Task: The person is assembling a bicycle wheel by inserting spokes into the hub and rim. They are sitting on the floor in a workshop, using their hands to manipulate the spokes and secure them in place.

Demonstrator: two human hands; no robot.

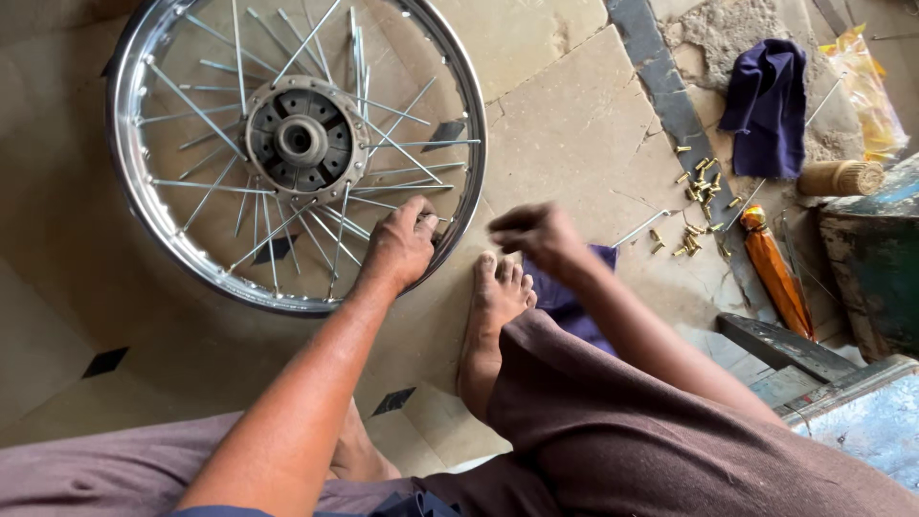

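Note:
A chrome spoked wheel (153, 230) with a metal hub (303, 140) lies flat on the stone floor. My left hand (400, 249) rests on the rim at its lower right, fingers curled over a spoke end. My right hand (538, 235) hovers blurred just right of the rim, above my bare foot (498, 297), fingertips pinched together; whether something small sits between them I cannot make out.
Several small brass nipples (702, 182) lie scattered on the floor to the right, with a loose spoke (639, 228). A dark blue cloth (768, 105), a folded orange umbrella (773, 273), a yellow bag (866, 86) and a worn green-blue box (876, 273) sit at the right.

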